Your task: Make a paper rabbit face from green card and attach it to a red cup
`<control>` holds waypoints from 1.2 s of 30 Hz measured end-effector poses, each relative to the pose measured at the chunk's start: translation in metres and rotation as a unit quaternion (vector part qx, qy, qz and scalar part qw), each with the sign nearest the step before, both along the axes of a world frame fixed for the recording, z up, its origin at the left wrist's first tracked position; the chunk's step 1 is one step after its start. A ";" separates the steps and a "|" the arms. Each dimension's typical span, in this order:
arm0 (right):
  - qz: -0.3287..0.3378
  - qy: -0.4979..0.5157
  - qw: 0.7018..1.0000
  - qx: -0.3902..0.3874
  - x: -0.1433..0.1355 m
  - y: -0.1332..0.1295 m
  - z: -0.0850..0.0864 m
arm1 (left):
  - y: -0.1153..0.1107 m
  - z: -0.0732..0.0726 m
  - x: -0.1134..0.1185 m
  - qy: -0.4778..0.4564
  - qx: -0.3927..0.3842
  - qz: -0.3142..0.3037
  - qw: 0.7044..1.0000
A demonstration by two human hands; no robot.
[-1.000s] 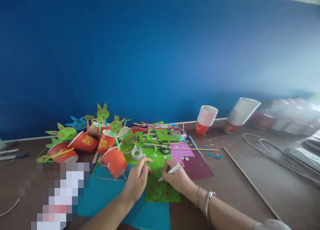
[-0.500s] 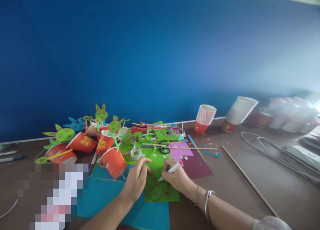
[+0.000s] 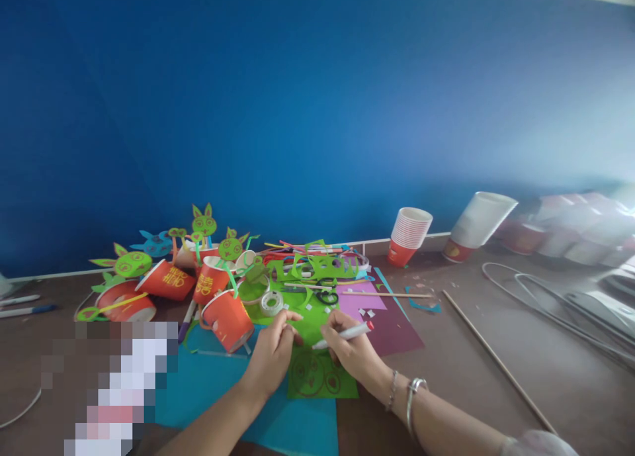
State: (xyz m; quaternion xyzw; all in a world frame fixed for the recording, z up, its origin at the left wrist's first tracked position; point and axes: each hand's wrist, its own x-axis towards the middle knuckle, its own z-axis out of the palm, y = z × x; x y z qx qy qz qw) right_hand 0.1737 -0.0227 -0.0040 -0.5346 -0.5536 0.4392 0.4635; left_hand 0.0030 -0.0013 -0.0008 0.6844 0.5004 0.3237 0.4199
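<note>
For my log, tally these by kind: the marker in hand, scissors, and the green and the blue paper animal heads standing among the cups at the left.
Marker in the right hand: 1
Scissors: 1
Green animal heads: 3
Blue animal head: 1
Total: 6

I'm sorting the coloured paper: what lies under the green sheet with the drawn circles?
The blue sheet shows past the left side of the green sheet, and brown table at its near right corner. Anything fully covered can't be seen.
</note>
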 end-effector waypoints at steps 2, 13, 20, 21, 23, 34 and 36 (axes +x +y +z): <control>0.036 -0.031 0.999 0.003 -0.001 -0.001 0.001 | 0.000 0.001 0.001 -0.001 0.001 0.006 1.000; 0.061 -0.150 0.987 -0.007 -0.003 0.000 0.001 | 0.000 0.003 0.002 0.007 0.019 0.007 1.000; 0.065 -0.154 0.986 -0.010 -0.005 0.000 -0.002 | 0.000 0.001 0.002 -0.003 0.019 0.006 1.000; 0.064 -0.154 0.986 -0.009 -0.005 0.000 -0.002 | 0.000 0.001 0.002 -0.003 0.018 0.005 1.000; 0.058 -0.153 0.987 -0.005 -0.006 0.000 0.000 | 0.000 0.002 0.002 -0.005 0.013 0.004 1.000; 0.072 -0.129 0.989 -0.012 -0.004 0.000 -0.003 | 0.000 0.001 0.001 -0.008 0.012 0.006 1.000; 0.073 -0.129 0.989 -0.011 -0.005 -0.001 -0.004 | 0.001 0.001 0.002 -0.009 0.008 0.005 1.000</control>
